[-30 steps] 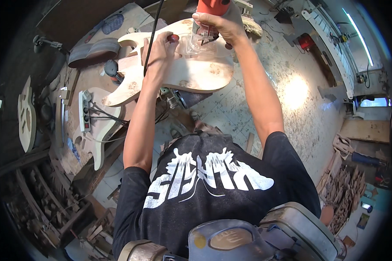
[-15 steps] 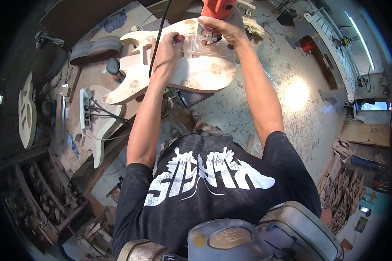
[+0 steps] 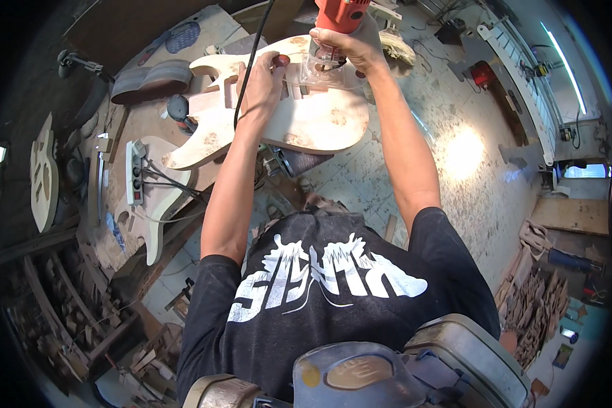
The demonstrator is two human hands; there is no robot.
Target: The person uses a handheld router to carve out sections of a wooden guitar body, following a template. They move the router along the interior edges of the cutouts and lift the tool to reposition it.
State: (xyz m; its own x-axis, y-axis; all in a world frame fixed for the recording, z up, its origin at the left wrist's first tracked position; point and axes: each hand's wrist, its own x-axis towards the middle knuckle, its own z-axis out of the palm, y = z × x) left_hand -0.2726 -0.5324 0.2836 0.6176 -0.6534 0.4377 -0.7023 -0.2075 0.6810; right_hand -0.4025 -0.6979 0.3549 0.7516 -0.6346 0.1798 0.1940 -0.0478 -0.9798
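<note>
My right hand (image 3: 360,54) is wrapped round a red handheld router (image 3: 340,13), whose clear base (image 3: 319,76) rests over cavities cut in a pale wooden guitar body (image 3: 313,122) with brown scorch-like patches. My left hand (image 3: 258,85) lies on the body just left of the router, fingers curled at a dark red knob (image 3: 281,60); part of its grip is hidden. A black cable (image 3: 251,47) runs down past my left hand.
A power strip (image 3: 134,170) with plugged cables sits on a second guitar body (image 3: 155,238) at left. A sander-like tool (image 3: 179,109), curved grey pieces (image 3: 149,87) and another body (image 3: 42,170) lie nearby. Wood offcuts (image 3: 537,306) are piled at right.
The router and both my hands have shifted slightly right since a second ago, keeping their grips. The guitar body has moved only slightly.
</note>
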